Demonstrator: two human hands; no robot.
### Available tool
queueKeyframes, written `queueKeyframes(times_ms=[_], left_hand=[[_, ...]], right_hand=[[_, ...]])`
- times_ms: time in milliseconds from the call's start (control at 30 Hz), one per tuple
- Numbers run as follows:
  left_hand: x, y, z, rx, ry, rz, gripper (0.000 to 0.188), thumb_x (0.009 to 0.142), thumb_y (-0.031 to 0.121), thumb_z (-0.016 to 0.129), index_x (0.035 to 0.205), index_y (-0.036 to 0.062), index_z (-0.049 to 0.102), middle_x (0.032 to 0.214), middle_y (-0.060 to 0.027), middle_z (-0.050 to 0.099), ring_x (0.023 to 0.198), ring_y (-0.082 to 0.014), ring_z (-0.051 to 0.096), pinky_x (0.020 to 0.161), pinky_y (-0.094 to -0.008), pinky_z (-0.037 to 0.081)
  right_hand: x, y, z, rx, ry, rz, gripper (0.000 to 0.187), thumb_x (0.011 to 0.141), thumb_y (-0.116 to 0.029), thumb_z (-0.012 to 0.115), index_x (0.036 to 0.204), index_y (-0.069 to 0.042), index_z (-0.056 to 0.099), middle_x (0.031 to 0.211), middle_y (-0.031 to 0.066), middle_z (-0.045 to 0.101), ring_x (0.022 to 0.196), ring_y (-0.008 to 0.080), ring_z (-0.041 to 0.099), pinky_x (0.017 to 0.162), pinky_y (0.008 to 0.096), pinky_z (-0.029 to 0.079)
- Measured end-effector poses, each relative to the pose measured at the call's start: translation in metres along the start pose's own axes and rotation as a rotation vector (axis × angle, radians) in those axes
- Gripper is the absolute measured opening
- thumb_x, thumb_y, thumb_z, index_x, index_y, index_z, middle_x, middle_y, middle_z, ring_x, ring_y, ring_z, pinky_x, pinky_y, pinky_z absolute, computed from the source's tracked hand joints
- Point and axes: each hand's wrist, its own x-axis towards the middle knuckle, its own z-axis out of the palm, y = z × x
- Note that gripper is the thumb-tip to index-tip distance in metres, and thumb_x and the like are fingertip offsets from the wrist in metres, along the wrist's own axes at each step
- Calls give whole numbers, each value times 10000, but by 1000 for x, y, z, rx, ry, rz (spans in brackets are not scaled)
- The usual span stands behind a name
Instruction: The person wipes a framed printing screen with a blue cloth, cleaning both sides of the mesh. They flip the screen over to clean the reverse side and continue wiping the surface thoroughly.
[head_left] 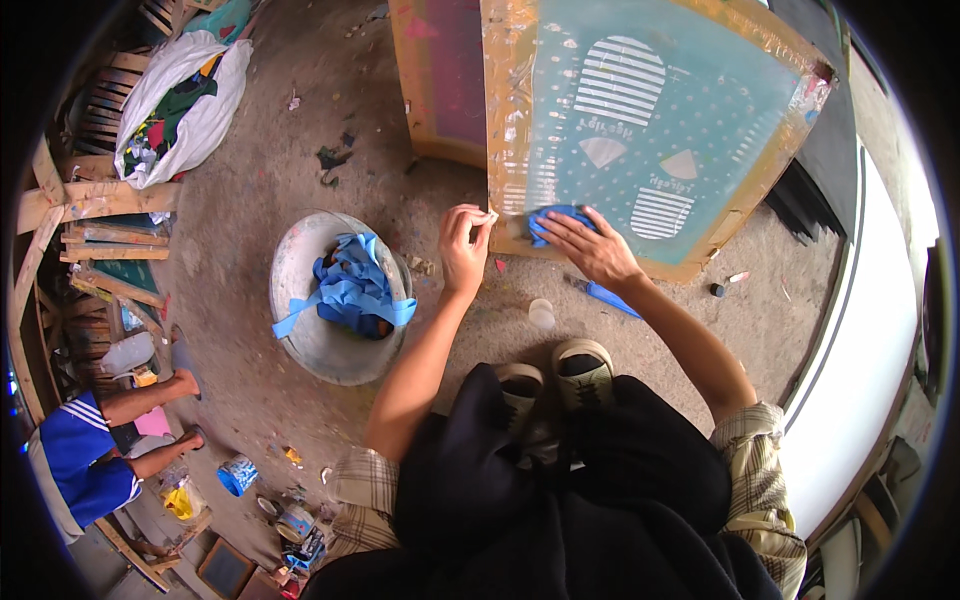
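Note:
A silk-screen printing frame (740,120) stands tilted in front of me, with turquoise mesh, pale striped shapes and taped brown edges. My right hand (600,248) presses a bunched blue cloth (562,218) against the lower left part of the mesh, fingers spread over it. My left hand (465,247) is closed at the frame's lower left edge, thumb and fingers pinched there; a small pale spot shows at the fingertips. On the floor below the right hand lies a blue-handled tool (610,298), partly hidden by my forearm.
A grey bucket (285,325) with blue cloth strips (355,285) stands left of my left arm. Behind leans a second, purple-meshed frame (450,70). A small clear cup (541,314) is near my shoes. At left are wooden racks, a white sack (222,85) and a seated person's legs (150,405).

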Motion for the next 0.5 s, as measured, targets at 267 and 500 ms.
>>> queueKeyframes(times_ms=[267,500], left_hand=[[-46,3,-24,97,-326,157,152,745,41,709,763,45,558,806,-93,584,827,-272,581,698,-360,467],[-38,-25,-38,89,-246,-322,224,783,80,681,919,39,508,879,-106,581,835,-284,578,721,-391,467]], right_hand=[[34,-12,6,-127,-6,-49,647,888,-228,433,1481,-219,173,1547,-69,132,1418,106,126,1168,395,78],[-10,-20,33,-238,-167,-350,644,895,-270,442,1479,-222,175,1550,-53,120,1420,103,103,1173,398,45]])
